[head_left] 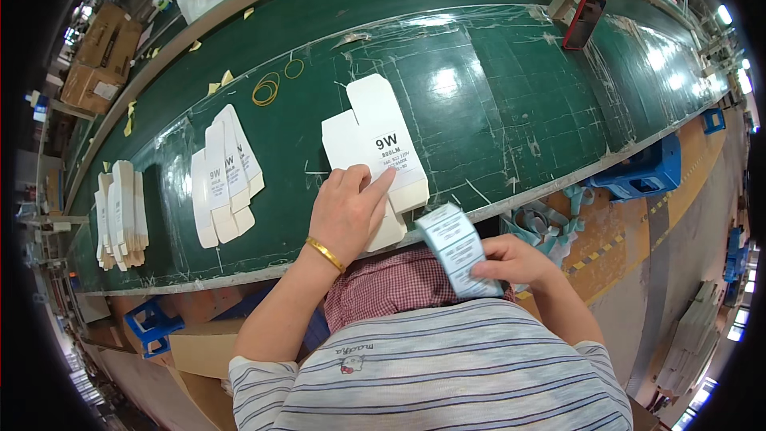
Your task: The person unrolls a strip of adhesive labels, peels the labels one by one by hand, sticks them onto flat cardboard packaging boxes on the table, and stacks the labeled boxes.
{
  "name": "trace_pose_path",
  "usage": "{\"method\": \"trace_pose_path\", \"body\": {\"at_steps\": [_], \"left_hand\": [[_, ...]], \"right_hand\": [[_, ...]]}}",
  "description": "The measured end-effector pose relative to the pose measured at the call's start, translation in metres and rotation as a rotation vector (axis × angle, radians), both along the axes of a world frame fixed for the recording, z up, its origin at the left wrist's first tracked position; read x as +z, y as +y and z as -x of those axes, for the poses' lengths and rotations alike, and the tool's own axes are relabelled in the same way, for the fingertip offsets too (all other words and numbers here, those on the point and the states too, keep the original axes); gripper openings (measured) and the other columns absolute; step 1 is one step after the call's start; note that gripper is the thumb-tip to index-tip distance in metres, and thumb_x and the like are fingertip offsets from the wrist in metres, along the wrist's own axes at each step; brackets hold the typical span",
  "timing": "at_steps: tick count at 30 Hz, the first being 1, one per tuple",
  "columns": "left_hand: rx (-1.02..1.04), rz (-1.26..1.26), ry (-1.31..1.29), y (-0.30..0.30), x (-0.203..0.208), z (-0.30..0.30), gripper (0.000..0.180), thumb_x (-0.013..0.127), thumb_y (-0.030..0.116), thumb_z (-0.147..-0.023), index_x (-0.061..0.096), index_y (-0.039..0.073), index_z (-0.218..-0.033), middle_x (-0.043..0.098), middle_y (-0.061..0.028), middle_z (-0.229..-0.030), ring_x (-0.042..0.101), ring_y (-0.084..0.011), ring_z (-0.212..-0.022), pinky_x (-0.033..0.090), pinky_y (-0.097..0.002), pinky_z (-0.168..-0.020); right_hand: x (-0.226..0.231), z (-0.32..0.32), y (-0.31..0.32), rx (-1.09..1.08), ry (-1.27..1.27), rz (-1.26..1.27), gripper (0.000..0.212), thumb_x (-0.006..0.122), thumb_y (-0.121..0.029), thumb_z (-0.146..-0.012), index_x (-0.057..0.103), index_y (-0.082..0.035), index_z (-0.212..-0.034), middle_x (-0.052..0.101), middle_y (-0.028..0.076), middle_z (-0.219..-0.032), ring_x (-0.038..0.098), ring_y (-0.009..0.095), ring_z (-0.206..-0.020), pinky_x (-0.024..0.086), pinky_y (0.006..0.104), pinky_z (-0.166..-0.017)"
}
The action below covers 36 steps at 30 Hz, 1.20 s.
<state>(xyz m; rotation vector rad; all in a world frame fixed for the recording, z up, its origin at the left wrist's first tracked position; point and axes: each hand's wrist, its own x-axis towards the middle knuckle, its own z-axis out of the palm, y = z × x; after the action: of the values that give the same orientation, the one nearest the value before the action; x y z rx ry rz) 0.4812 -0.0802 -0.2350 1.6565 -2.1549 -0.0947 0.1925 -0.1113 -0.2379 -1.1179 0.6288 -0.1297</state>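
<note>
A flat white folded carton (375,128) lies on the green bench in front of me, with printed black lettering on a label. Over its lower part rests my left hand (349,203), a gold bangle on the wrist; one finger stretches onto the label and nothing is gripped. Under that hand, white card reaches the bench edge. My right hand (511,262) is closed on a strip of pale blue labels (455,243), pinched at its lower end above my lap. The strip hangs just off the bench edge, apart from the carton.
Fanned flat cartons (227,179) and another bundle of cartons (121,215) lie to the left. Yellow rubber bands (266,89) sit beyond them. A red-edged phone (585,21) leans on a post at far right. Below the edge are a blue bin (642,172) and tangled backing strip (550,223).
</note>
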Motion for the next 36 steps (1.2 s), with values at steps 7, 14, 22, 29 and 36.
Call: {"method": "trace_pose_path", "body": {"at_steps": [7, 14, 22, 29, 36], "left_hand": [[0.114, -0.155, -0.129, -0.024, 0.012, 0.017, 0.040, 0.069, 0.025, -0.077, 0.063, 0.015, -0.115, 0.051, -0.0082, -0.081, 0.052, -0.0227, -0.071, 0.045, -0.0340, -0.063], [-0.180, 0.146, -0.221, -0.023, -0.007, 0.013, 0.018, 0.063, 0.014, -0.075, 0.061, 0.004, -0.090, 0.055, -0.0042, -0.075, 0.055, -0.0203, -0.067, 0.048, -0.0332, -0.060], [-0.028, 0.501, -0.341, 0.005, 0.070, -0.096, 0.021, 0.062, 0.010, -0.077, 0.065, 0.002, -0.097, 0.068, -0.0118, -0.092, 0.065, -0.0243, -0.071, 0.050, -0.0341, -0.059], [0.239, 0.178, -0.410, 0.066, 0.043, -0.137, 0.025, 0.068, 0.010, -0.078, 0.066, 0.005, -0.102, 0.064, -0.0119, -0.104, 0.062, -0.0257, -0.091, 0.050, -0.0336, -0.077], [0.204, -0.698, 1.308, 0.040, 0.019, 0.021, 0.035, 0.064, 0.011, -0.087, 0.057, 0.004, -0.121, 0.062, -0.0092, -0.105, 0.060, -0.0141, -0.094, 0.050, -0.0268, -0.081]], "right_hand": [[-0.001, -0.001, 0.003, -0.182, 0.067, -0.108, 0.028, 0.063, -0.009, -0.084, 0.064, 0.004, -0.109, 0.067, 0.008, -0.100, 0.061, 0.012, -0.089, 0.049, 0.0283, -0.081], [-0.006, -0.002, 0.004, -0.208, 0.084, -0.040, 0.027, 0.061, -0.013, -0.087, 0.065, 0.001, -0.109, 0.067, 0.004, -0.097, 0.060, 0.010, -0.085, 0.048, 0.0258, -0.076], [-0.004, -0.007, -0.007, -0.240, 0.056, 0.062, 0.023, 0.062, -0.011, -0.086, 0.065, 0.003, -0.104, 0.067, 0.006, -0.096, 0.060, 0.011, -0.086, 0.048, 0.0284, -0.078], [-0.002, -0.024, -0.017, -0.069, -0.014, 0.424, 0.021, 0.063, -0.015, -0.087, 0.066, -0.002, -0.103, 0.065, 0.005, -0.092, 0.058, 0.012, -0.082, 0.047, 0.0275, -0.072], [0.005, -0.029, -0.010, 0.057, -0.094, 0.954, 0.019, 0.067, -0.021, -0.083, 0.064, -0.002, -0.083, 0.056, 0.010, -0.078, 0.058, 0.028, -0.075, 0.047, 0.0338, -0.067]]}}
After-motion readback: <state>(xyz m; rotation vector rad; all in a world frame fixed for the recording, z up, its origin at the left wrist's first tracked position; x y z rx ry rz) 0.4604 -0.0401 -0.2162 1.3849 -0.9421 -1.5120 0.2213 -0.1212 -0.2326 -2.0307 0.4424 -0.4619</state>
